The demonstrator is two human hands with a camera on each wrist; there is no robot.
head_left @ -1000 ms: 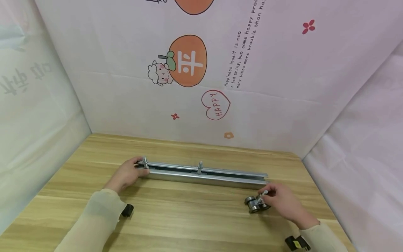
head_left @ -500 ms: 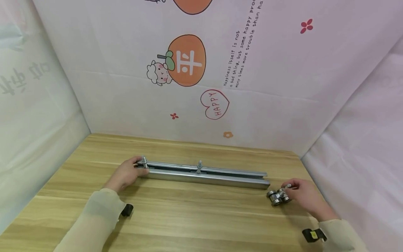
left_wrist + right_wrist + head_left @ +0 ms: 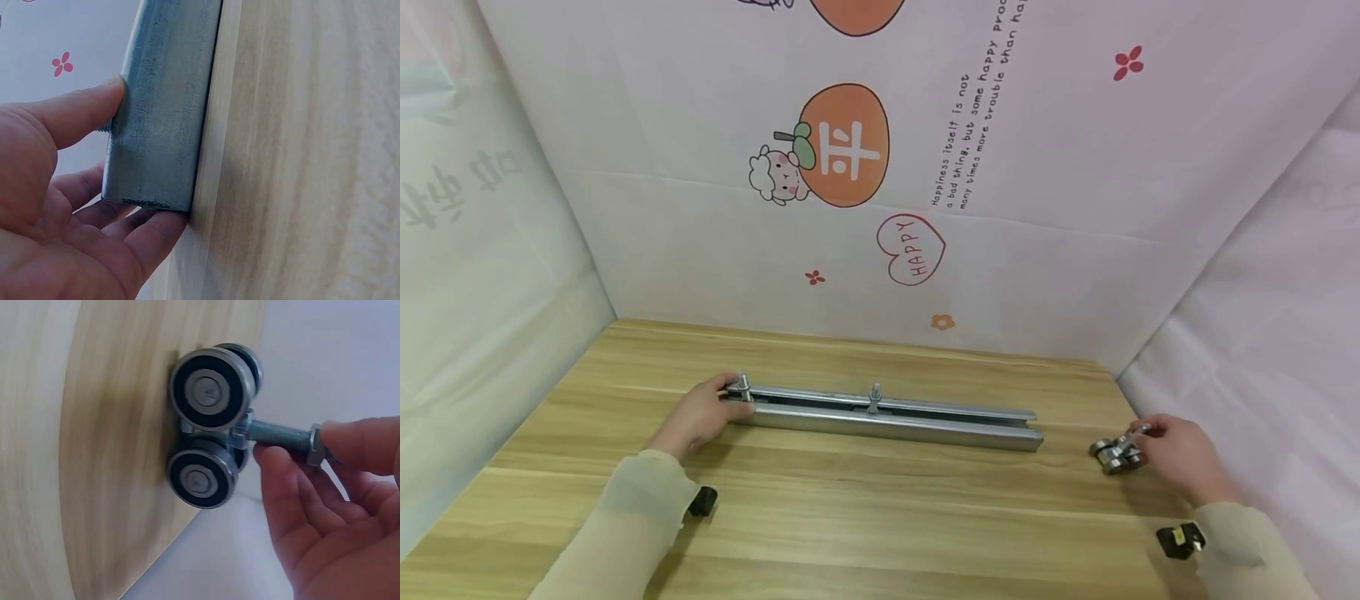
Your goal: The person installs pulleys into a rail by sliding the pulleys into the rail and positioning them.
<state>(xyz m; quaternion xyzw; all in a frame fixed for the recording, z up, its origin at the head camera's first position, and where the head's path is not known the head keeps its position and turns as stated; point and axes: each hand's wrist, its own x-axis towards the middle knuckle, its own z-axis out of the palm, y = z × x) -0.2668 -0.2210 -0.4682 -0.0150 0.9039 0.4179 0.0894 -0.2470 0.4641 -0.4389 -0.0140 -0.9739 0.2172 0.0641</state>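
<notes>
A metal C-channel rail [image 3: 925, 432] lies on the wooden table, its slot facing up. Two threaded bolts stick up from the slot, one [image 3: 875, 398] near the middle and one [image 3: 744, 387] at the left end. My left hand [image 3: 700, 414] holds that left end, the thumb [image 3: 94, 107] on its top edge and fingers around the end face. Right of the rail, apart from it, my right hand [image 3: 1180, 457] pinches the bolt [image 3: 278, 436] of a wheeled roller trolley [image 3: 1116, 455]. Its wheels [image 3: 209, 390] are close over the table in the right wrist view.
The wooden table [image 3: 850, 517] meets a printed white sheet [image 3: 1037, 275] at the back, with more sheeting at both sides. Black wrist devices show by the left sleeve [image 3: 640, 500] and right sleeve [image 3: 1247, 542]. The table's right edge is near my right hand.
My right hand has moved to the right and slightly away from me with the roller trolley, from beside the rail's right end toward the table's right edge. The left hand and rail stay put.
</notes>
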